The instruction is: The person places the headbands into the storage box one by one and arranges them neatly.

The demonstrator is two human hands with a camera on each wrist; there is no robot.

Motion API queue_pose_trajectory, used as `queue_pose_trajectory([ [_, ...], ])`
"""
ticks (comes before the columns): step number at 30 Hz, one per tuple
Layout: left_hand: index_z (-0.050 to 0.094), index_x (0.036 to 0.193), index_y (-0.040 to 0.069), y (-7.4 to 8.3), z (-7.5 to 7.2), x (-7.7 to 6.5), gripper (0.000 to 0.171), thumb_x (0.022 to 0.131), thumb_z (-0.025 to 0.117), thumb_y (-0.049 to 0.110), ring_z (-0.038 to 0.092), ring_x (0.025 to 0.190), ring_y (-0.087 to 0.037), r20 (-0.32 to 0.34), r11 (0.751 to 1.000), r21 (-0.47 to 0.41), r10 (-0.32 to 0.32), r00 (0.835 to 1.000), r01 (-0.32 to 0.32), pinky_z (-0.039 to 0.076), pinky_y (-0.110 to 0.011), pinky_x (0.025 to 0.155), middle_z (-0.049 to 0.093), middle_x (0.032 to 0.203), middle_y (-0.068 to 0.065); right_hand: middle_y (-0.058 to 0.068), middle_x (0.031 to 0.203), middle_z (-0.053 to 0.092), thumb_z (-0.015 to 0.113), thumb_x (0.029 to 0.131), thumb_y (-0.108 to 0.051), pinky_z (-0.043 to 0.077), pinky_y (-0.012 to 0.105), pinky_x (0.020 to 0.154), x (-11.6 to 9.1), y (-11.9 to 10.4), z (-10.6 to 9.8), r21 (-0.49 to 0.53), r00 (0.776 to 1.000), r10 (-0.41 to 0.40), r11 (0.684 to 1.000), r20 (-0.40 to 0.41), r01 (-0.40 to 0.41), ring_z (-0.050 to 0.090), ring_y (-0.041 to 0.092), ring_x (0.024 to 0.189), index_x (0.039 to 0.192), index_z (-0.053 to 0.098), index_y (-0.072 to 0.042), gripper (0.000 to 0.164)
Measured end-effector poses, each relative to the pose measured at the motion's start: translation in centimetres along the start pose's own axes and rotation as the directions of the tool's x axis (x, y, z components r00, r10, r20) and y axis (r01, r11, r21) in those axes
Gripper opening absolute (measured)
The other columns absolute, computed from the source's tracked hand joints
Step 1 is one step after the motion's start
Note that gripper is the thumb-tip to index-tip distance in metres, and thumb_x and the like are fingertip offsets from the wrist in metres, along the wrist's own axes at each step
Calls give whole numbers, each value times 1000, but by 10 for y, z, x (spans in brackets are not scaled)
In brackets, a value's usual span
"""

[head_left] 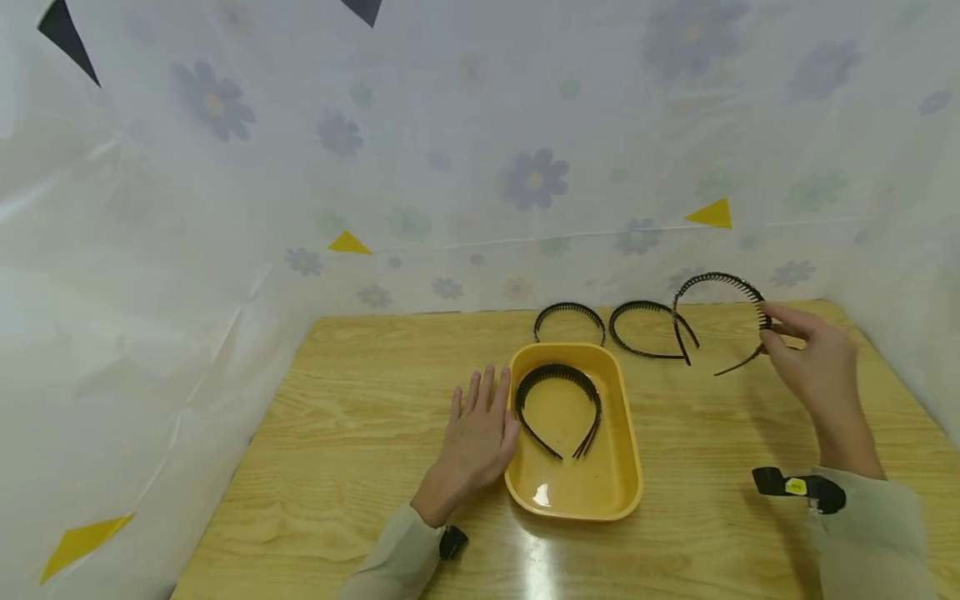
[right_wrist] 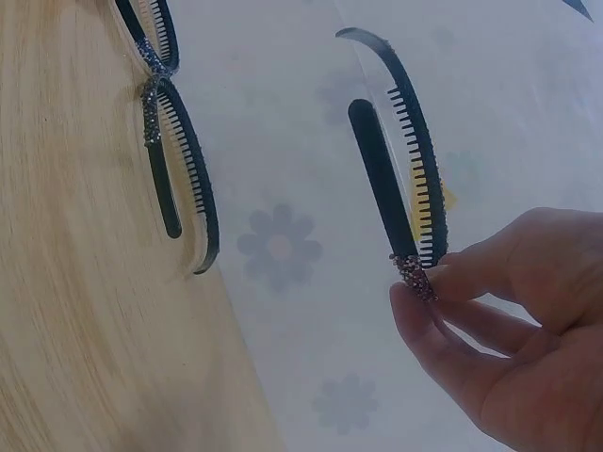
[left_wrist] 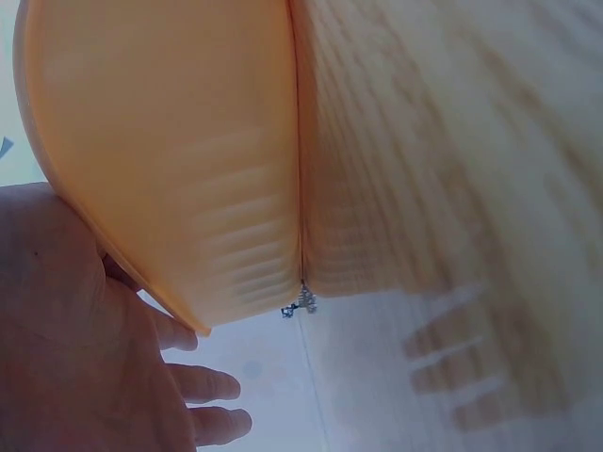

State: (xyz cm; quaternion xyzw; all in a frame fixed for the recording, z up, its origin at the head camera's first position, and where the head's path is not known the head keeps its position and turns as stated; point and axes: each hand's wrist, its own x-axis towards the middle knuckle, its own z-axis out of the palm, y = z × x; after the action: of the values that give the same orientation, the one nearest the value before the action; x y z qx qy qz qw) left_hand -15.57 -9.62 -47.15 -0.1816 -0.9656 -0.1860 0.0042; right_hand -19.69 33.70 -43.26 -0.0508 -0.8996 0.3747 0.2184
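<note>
Between thumb and fingers, my right hand (head_left: 817, 358) pinches a black toothed headband (head_left: 720, 276) by one side, raised over the table's back right. The right wrist view shows small glittering stones on this headband (right_wrist: 421, 151) near the fingertips. My left hand (head_left: 474, 437) rests against the left side of a yellow tray (head_left: 634, 467), fingers straight. In the left wrist view that hand (left_wrist: 85, 348) touches the rim of the tray (left_wrist: 170, 141). Inside the tray lie black headbands (head_left: 557, 371), overlapping, so their number is hard to tell.
Behind the tray, one headband (head_left: 570, 307) lies on the wooden table (head_left: 360, 400). Another headband (head_left: 617, 333) lies right of it, close to the held one. A flower-printed sheet (head_left: 465, 150) hangs along the table's back edge.
</note>
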Motion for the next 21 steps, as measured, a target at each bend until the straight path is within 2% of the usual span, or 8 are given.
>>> queue_pose_trajectory([
  [2, 16, 166, 10, 0, 0, 1, 61, 109, 29, 27, 10, 156, -38, -3, 1000, 3, 4, 1000, -4, 7, -62, 122, 11, 170, -16, 28, 135, 61, 63, 100, -11, 40, 8, 50, -1, -3, 1, 8, 1000, -22, 1000, -3, 22, 45, -27, 83, 140, 63, -4, 41],
  [4, 17, 166, 10, 0, 0, 1, 61, 109, 29, 26, 11, 156, -39, -5, 1000, 5, 6, 1000, -6, 7, -62, 122, 12, 170, -17, 17, 136, 64, 64, 99, -9, 40, 6, 53, -2, -6, 3, 21, 999, -47, 999, -19, 47, 45, -27, 88, 138, 65, -3, 40],
  [7, 16, 166, 10, 1, 0, 1, 61, 109, 29, 26, 11, 156, -39, -5, 1000, 9, 6, 1000, -6, 8, -62, 122, 13, 170, -18, -7, 130, 68, 66, 97, -8, 36, 8, 47, -3, -11, 6, 45, 995, -82, 995, -54, 85, 48, -27, 88, 133, 69, -4, 36],
  [9, 16, 166, 11, 1, -1, 1, 61, 109, 29, 27, 11, 156, -39, -2, 1000, 8, 4, 1000, -4, 8, -62, 122, 13, 170, -18, -17, 124, 66, 67, 96, -7, 31, 14, 40, -4, -14, 9, 60, 992, -103, 992, -71, 107, 50, -26, 86, 130, 72, -4, 34],
  [12, 14, 166, 12, 2, -1, 0, 61, 109, 28, 27, 8, 156, -36, 6, 1000, 5, -3, 1000, 3, 7, -61, 123, 12, 170, -17, -11, 124, 68, 68, 96, -7, 25, 19, 36, -4, -18, 11, 57, 989, -131, 989, -76, 135, 50, -27, 84, 127, 73, -4, 32],
  [15, 13, 166, 13, 2, -2, 0, 61, 109, 27, 28, 6, 157, -34, 16, 1000, 5, -10, 1000, 10, 5, -60, 123, 10, 170, -15, 9, 129, 70, 68, 96, -6, 25, 21, 35, -5, -23, 13, 44, 987, -151, 987, -60, 154, 49, -27, 84, 128, 73, -4, 32],
  [17, 13, 166, 12, 2, -2, 0, 61, 109, 27, 28, 5, 157, -34, 17, 1000, 5, -11, 1000, 11, 5, -60, 123, 9, 170, -15, 17, 130, 68, 68, 96, -5, 28, 18, 37, -5, -26, 13, 43, 985, -164, 985, -51, 167, 49, -28, 85, 128, 73, -4, 32],
  [21, 13, 166, 12, 2, -2, 0, 61, 109, 26, 29, 5, 157, -34, 19, 1000, 3, -11, 1000, 11, 5, -60, 123, 9, 170, -15, 21, 130, 67, 67, 96, -2, 37, 7, 49, -7, -32, 15, 65, 981, -189, 980, -34, 191, 48, -28, 89, 129, 72, -2, 34],
])
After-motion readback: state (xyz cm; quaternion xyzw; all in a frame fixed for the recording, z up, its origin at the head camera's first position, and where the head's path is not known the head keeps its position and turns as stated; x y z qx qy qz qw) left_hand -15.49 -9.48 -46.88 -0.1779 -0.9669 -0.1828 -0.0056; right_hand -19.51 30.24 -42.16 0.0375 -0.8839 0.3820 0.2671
